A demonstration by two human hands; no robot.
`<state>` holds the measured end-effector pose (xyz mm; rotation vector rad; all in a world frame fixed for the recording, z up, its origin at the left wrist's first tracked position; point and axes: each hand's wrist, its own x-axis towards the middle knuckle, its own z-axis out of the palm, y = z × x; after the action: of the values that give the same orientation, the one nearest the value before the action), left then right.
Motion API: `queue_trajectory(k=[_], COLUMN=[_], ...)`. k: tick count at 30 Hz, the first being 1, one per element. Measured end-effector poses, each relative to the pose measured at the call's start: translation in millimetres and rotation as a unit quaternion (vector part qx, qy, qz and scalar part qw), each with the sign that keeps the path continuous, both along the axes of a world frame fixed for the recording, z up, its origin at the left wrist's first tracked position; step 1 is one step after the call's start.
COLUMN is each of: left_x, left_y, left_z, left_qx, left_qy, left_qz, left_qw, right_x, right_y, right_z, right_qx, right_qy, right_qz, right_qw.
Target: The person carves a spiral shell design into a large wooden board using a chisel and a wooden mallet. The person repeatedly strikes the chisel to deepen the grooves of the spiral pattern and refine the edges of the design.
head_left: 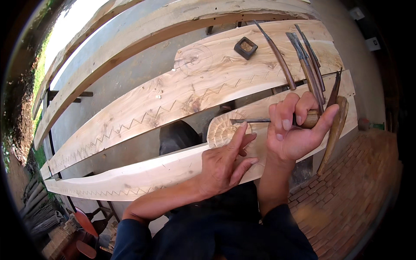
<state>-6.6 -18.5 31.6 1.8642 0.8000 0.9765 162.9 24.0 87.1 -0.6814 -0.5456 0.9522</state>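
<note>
Gripped in my right hand (294, 125), palm upward, is a wooden-handled chisel (255, 120), its steel blade pointing left onto a round carved rosette (221, 130) on the near pale wooden plank (117, 187). My left hand (225, 167) is beside the rosette, index finger raised to the blade near its tip and thumb apart. The plank has a zigzag line along it. Right of my right hand lie a long wooden mallet or handle (333, 138) and a dark pointed tool (335, 89).
A second zigzag-marked plank (138, 112) lies behind, bearing several chisels (276, 52) and a small dark square block (245, 47). Long beams (99, 71) span the far side. Grass and bright ground show at left, a brick-paved floor (329, 186) at lower right.
</note>
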Motion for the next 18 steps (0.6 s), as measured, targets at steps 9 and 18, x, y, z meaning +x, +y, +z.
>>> queue_trajectory(k=[9,18], left_x=[17,16], left_y=[0,1], left_z=[-30,-29], left_qx=[-0.006,0.001], left_qy=[0.039,0.025], left_qz=[-0.054,-0.046], left_qw=[0.998,0.999], right_x=[-7,-10], right_y=[-8,-7], right_z=[-11,-16], right_qx=[-0.037,-0.030], right_qy=[0.084,0.057], right_qz=[-0.019,0.003], right_qw=[0.996,0.998])
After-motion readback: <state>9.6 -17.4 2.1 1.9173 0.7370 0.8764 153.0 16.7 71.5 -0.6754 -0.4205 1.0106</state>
